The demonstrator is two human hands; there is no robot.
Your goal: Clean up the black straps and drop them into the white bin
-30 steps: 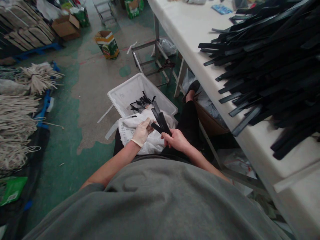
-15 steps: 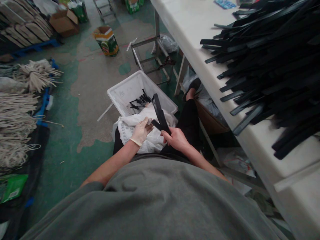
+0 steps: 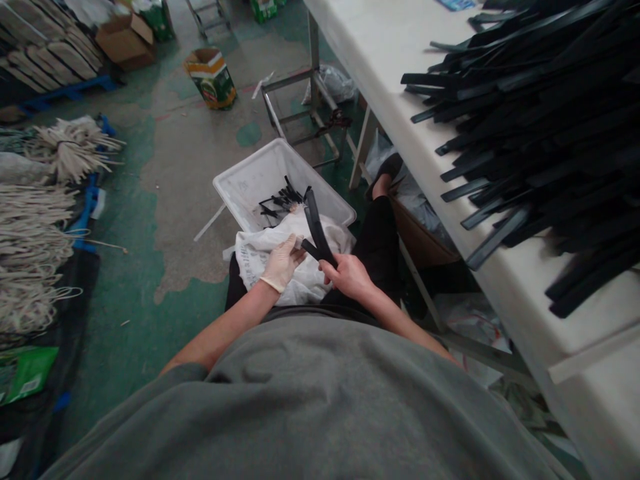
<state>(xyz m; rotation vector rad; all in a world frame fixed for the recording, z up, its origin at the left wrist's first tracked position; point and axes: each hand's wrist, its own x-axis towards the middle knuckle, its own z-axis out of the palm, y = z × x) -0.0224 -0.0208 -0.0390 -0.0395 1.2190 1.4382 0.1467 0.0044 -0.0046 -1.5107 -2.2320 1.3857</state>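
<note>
My right hand (image 3: 349, 275) is closed around a black flat strip (image 3: 317, 227), which appears bent or doubled; a long part rises from the fingers and a shorter end points left. My left hand (image 3: 281, 263), in a pale thin glove, has its fingertips at that shorter end and seems to pinch it. Whether a small whitish bit there is glove or another item, I cannot tell. Under both hands a white cloth or sack (image 3: 250, 257) covers my lap. Just beyond stands a white plastic bin (image 3: 240, 183) with short black pieces (image 3: 285, 195) inside.
On the right, a white table (image 3: 360, 40) bears a large heap of black strips (image 3: 540, 120). A metal frame (image 3: 295, 117) stands past the bin. Bundled pale cords (image 3: 35, 220) lie at left. Farther off are an open carton (image 3: 127, 43) and a green-yellow box (image 3: 213, 80).
Almost nothing differs. The black strip and my right hand have shifted very slightly left; the left hand stays in place.
</note>
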